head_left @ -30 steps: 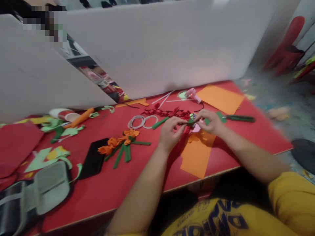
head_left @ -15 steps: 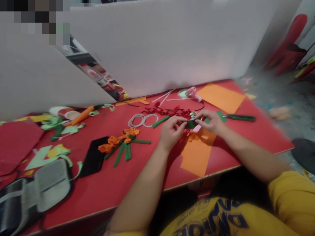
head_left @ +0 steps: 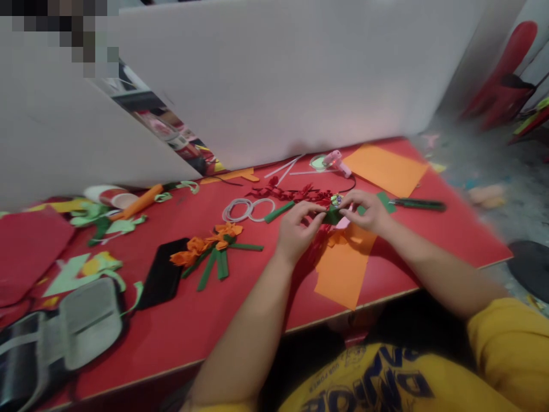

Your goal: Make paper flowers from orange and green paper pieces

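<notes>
Between my two hands is a small dark green piece of paper (head_left: 332,216), pinched at either end. My left hand (head_left: 300,229) grips its left side with thumb and forefinger. The fingertips of my right hand (head_left: 366,212) close on its right side. Just beneath and in front of it lie orange paper sheets (head_left: 343,274) and orange petals (head_left: 337,238). Farther left rest orange paper flowers (head_left: 214,240) with green strip stems. A rolled green strip (head_left: 279,212) lies close to my left hand, beside clear rings (head_left: 249,210).
Red paper cutouts (head_left: 295,193) and a pink glue gun (head_left: 337,163) with its cord lie behind my hands. On the right are a cutter knife (head_left: 418,204) and an orange sheet (head_left: 386,170). A black phone (head_left: 165,274), an open case (head_left: 92,323) and paper scraps (head_left: 103,263) occupy the left.
The green paper between my fingers has shifted slightly and looks more bent. Both hands stay in almost the same place.
</notes>
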Available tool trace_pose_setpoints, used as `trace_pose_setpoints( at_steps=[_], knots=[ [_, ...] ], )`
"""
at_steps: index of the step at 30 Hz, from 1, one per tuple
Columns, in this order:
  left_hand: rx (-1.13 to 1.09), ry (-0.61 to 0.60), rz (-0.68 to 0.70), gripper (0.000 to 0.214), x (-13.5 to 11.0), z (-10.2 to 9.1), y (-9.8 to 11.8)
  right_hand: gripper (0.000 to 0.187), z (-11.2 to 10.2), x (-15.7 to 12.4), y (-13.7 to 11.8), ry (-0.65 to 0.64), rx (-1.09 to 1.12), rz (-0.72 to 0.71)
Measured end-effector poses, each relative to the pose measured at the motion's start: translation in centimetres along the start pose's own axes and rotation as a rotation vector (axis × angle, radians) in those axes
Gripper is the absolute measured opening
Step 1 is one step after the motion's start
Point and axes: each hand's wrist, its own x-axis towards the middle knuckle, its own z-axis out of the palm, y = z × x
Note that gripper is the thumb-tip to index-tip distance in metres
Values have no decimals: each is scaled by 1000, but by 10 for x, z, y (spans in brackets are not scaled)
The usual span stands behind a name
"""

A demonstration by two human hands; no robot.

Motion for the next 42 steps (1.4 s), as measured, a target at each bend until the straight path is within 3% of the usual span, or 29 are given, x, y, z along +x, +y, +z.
trace_pose_setpoints(
  at_steps=[13,22,31,42],
  knots=[
    [0,-35,19,14,0,1,2,7,0,-1,-3,-7,5,-26],
    [-40,12,-57,16,-1,1,-5,11,0,1,2,22,57,101],
    [-257,47,-219,21,-1,6,-13,39,5,0,6,49,323,321],
    [-284,72,-230,21,-1,6,-11,41,4,2,3,55,382,341]
  ],
)
